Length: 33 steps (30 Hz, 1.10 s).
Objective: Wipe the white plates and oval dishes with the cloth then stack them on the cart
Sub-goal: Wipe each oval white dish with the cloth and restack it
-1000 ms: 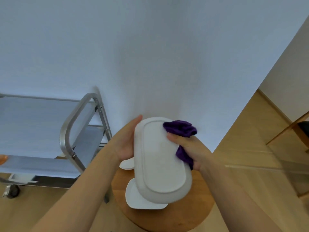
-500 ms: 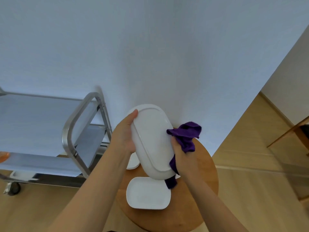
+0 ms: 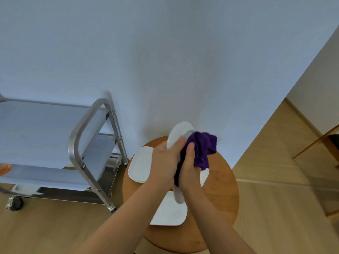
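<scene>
While left grip [image 3: 164,160] holds dish [image 3: 178,133], cloth [image 3: 203,149] presses beside

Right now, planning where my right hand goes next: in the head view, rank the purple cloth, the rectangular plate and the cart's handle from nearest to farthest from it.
1. purple cloth: gripped in the right hand.
2. rectangular plate: just below, on the stool.
3. cart's handle: far left.
</scene>
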Available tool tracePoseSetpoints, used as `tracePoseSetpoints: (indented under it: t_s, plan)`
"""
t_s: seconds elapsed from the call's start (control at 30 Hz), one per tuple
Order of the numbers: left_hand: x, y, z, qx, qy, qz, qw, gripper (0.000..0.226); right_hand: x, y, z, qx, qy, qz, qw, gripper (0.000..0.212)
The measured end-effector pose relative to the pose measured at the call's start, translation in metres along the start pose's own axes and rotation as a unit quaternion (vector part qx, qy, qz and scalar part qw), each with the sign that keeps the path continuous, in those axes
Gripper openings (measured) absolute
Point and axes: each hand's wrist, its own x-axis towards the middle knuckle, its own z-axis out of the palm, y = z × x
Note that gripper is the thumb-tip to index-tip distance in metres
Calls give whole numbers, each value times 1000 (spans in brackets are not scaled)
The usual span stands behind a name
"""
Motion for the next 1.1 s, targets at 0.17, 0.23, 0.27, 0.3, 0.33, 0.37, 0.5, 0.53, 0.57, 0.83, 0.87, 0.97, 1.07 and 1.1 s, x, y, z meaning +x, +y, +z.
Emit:
tracePoseSetpoints:
  t_s: [0.17,0.23,0.27,0.3,0.33,0.37,0.5,0.53,0.57,0.83,0.87,0.97,1.07,1.1]
  plan:
    - [-14,1,3,14,24,19,999,17,3,-14,4,38,-117,37,992,80]
    - [-5,4,-4,-4,40,5,999,21,-2,-7,3,81,-162,72,981,70]
    - [2,8,-10,-6,43,-10,999,26,-6,-2,2,72,-186,68,978,64]
    - [10,12,-17,-10,44,-22,999,31,-11,5,-1,32,-211,55,975,57]
    - [16,17,-24,-24,47,-34,998,36,-16,13,-7,-14,-234,49,971,53]
    - [22,22,-31,-41,54,-39,997,41,-21,19,-14,-63,-252,57,964,51]
    - [34,40,-54,-53,66,60,995,20,-27,42,-42,-194,-303,136,923,42]
    - [33,42,-57,-36,61,84,994,17,-23,42,-45,-182,-280,163,928,35]
    - [31,42,-58,-17,49,96,994,19,-19,40,-47,-143,-239,201,939,27]
    - [-9,-21,-36,483,-108,278,824,29,12,0,-49,122,-150,279,941,59]
    - [-8,-29,-34,537,-120,356,756,32,13,-4,-49,103,-150,267,946,60]
    - [-1,-43,-39,589,-209,384,680,38,17,-8,-53,-14,-118,192,974,25]
    - [8,-47,-64,543,-244,250,764,60,23,-4,-65,-67,-80,167,980,7]
    - [12,-49,-73,514,-185,247,801,64,25,-3,-69,-72,-67,165,981,9]
